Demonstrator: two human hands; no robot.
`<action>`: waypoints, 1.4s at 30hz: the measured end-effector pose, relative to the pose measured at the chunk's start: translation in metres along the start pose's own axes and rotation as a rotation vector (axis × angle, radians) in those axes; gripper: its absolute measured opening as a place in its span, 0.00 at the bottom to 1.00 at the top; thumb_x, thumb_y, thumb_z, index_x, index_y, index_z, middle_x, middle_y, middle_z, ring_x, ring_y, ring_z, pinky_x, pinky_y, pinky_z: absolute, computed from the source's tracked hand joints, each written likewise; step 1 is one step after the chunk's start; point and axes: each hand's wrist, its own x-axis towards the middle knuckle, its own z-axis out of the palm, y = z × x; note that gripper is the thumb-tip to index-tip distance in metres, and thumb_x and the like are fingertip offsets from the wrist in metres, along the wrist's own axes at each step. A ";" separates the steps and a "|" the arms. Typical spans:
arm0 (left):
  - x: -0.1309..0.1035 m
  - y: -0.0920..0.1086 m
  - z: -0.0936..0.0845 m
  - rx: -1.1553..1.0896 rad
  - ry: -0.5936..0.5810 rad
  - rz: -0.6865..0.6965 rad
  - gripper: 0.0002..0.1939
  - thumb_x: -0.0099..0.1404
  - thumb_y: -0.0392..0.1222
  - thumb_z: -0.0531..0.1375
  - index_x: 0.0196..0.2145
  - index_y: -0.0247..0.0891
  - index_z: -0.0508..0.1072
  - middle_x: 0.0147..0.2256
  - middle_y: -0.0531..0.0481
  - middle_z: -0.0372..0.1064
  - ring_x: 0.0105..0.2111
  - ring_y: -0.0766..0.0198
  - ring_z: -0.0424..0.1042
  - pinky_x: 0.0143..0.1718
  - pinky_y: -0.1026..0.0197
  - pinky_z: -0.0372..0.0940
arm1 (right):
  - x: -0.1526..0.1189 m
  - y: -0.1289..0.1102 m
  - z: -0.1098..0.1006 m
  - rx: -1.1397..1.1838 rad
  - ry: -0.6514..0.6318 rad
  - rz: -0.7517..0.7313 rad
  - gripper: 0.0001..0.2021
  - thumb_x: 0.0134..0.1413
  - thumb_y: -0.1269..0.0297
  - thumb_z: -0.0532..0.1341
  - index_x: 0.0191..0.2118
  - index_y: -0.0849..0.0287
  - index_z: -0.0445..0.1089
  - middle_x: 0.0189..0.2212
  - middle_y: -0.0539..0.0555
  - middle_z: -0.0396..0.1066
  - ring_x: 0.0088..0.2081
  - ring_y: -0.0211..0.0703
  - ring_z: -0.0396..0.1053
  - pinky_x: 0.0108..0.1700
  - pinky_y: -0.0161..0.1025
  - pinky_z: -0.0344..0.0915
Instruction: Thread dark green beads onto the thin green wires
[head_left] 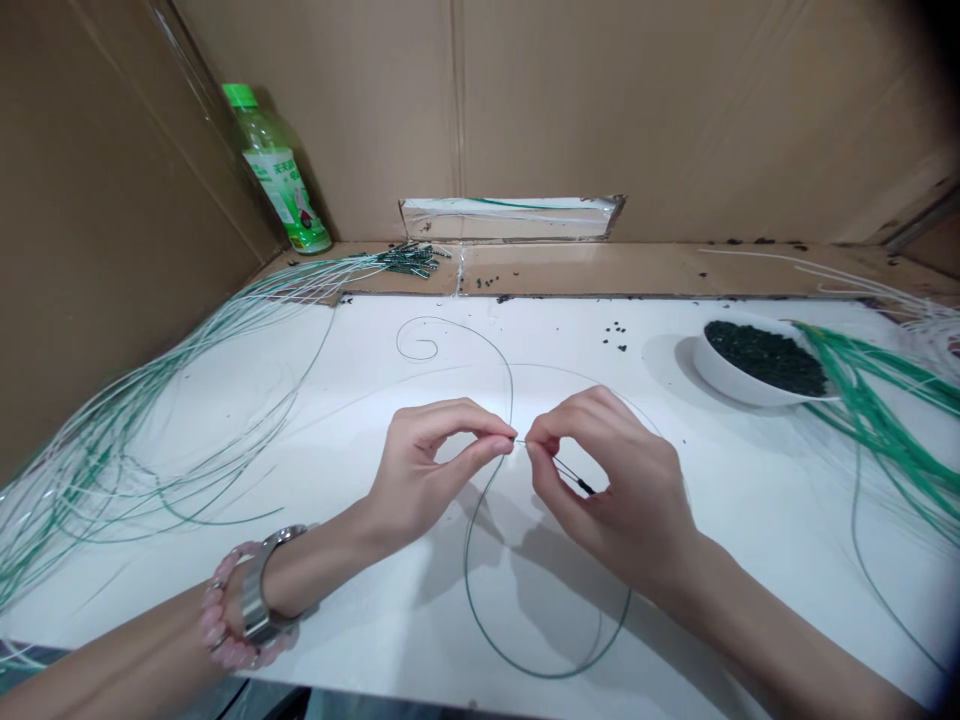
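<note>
If the green strand (555,677), looped on the surface (345,620) below the hands, were snagged, hold could be lost. Each grip is closed to a fingertip pinch: the strand is apparently held by the left hand (431,455), a fine filament by the right hand (637,480). One bottle (281,190) and one bowl (739,385) are counted.
</note>
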 end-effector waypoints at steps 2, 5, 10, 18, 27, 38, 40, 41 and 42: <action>0.000 0.001 0.001 -0.047 0.020 -0.054 0.04 0.58 0.32 0.63 0.30 0.39 0.77 0.27 0.52 0.74 0.28 0.69 0.71 0.31 0.67 0.66 | 0.001 -0.001 -0.001 0.037 0.010 0.056 0.07 0.51 0.78 0.56 0.28 0.60 0.63 0.21 0.48 0.63 0.27 0.34 0.59 0.30 0.33 0.59; 0.001 0.004 0.002 -0.132 0.051 -0.122 0.05 0.57 0.32 0.63 0.29 0.40 0.77 0.26 0.54 0.75 0.27 0.71 0.71 0.30 0.70 0.66 | 0.001 -0.002 0.000 0.120 0.012 0.158 0.07 0.51 0.78 0.57 0.28 0.60 0.64 0.22 0.47 0.65 0.28 0.32 0.61 0.30 0.32 0.61; 0.003 0.011 0.007 -0.323 0.092 -0.299 0.05 0.55 0.33 0.65 0.26 0.41 0.78 0.24 0.56 0.74 0.26 0.74 0.72 0.29 0.74 0.66 | -0.004 -0.003 0.002 0.209 0.026 0.193 0.07 0.52 0.78 0.57 0.31 0.59 0.63 0.25 0.46 0.67 0.29 0.30 0.63 0.31 0.29 0.65; -0.002 0.007 0.009 -0.534 0.065 -0.510 0.03 0.56 0.38 0.65 0.26 0.41 0.78 0.23 0.58 0.73 0.25 0.77 0.71 0.32 0.76 0.65 | -0.009 -0.005 0.003 0.183 0.056 0.183 0.07 0.55 0.78 0.55 0.34 0.58 0.60 0.26 0.46 0.64 0.24 0.28 0.61 0.21 0.26 0.61; -0.002 0.011 0.012 -0.625 0.065 -0.630 0.08 0.52 0.46 0.68 0.25 0.39 0.77 0.21 0.57 0.70 0.25 0.75 0.68 0.33 0.72 0.63 | -0.002 -0.005 0.002 0.409 0.031 0.388 0.04 0.56 0.73 0.58 0.33 0.57 0.63 0.25 0.44 0.64 0.21 0.23 0.60 0.20 0.19 0.61; -0.004 0.010 0.012 -0.644 0.086 -0.610 0.07 0.53 0.45 0.67 0.26 0.39 0.77 0.21 0.57 0.71 0.25 0.74 0.68 0.34 0.71 0.63 | -0.006 -0.005 0.002 0.427 0.090 0.337 0.09 0.52 0.77 0.61 0.35 0.56 0.64 0.28 0.46 0.65 0.28 0.31 0.67 0.28 0.28 0.74; -0.004 0.010 0.012 -0.661 0.085 -0.607 0.07 0.53 0.44 0.67 0.25 0.39 0.77 0.21 0.56 0.70 0.25 0.74 0.68 0.33 0.70 0.63 | -0.006 -0.006 0.002 0.375 0.119 0.285 0.10 0.51 0.79 0.61 0.35 0.56 0.63 0.28 0.46 0.65 0.28 0.31 0.67 0.29 0.29 0.74; -0.004 0.010 0.012 -0.659 0.088 -0.606 0.07 0.52 0.44 0.67 0.25 0.39 0.77 0.21 0.56 0.70 0.25 0.73 0.68 0.33 0.70 0.63 | -0.006 -0.006 0.002 0.357 0.125 0.270 0.11 0.50 0.80 0.60 0.35 0.56 0.63 0.28 0.47 0.65 0.28 0.31 0.67 0.28 0.29 0.74; -0.003 0.010 0.012 -0.653 0.089 -0.605 0.07 0.52 0.44 0.67 0.25 0.38 0.77 0.21 0.55 0.70 0.25 0.73 0.67 0.34 0.69 0.63 | -0.006 -0.007 0.003 0.348 0.129 0.259 0.11 0.50 0.80 0.60 0.35 0.56 0.63 0.28 0.46 0.65 0.28 0.31 0.67 0.28 0.29 0.74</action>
